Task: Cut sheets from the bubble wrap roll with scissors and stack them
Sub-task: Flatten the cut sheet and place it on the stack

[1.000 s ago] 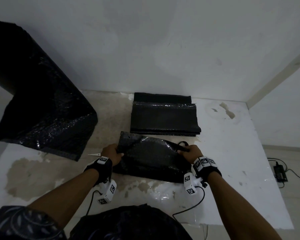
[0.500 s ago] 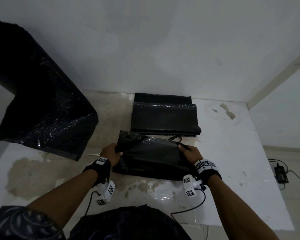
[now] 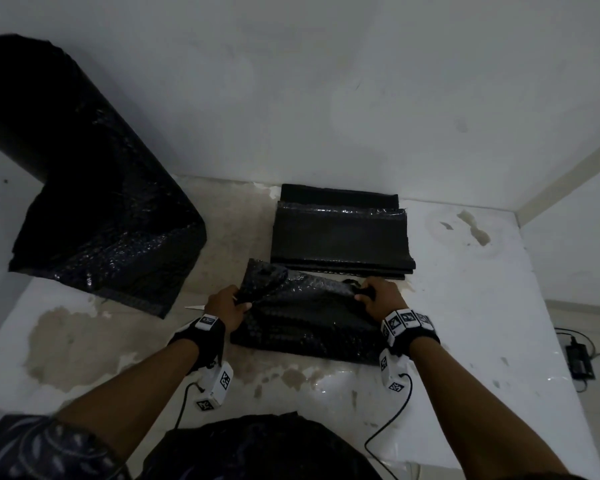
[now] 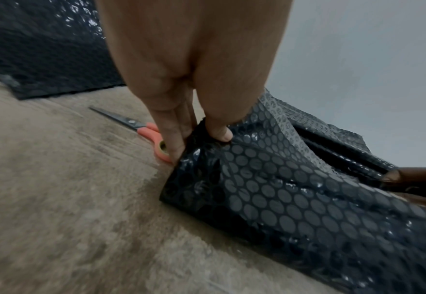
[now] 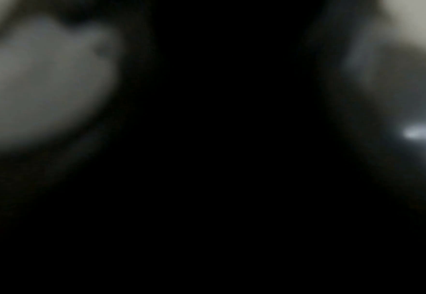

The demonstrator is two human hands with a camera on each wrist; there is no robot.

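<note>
Cut black bubble wrap sheet (image 3: pixel 305 317) lies near-centre on the white table (image 3: pixel 482 306), long axis left-right, folded over and puffed up between both hands. Left hand (image 3: pixel 227 306) pinches its left end, thumb over, fingers under; clear in left wrist view. Right hand (image 3: pixel 381 299) curls over the right end, gripping the sheet edge; right wrist view dark, no detail. Stack of cut sheets (image 3: pixel 340 233) sits just far of the sheet, nearly touching, same orientation. Likely next: lift and carry straight away onto stack; both hands equally near. Scissors (image 4: pixel 141 127) lie left of left hand. Bubble wrap roll (image 3: pixel 84 188) far left.
</note>
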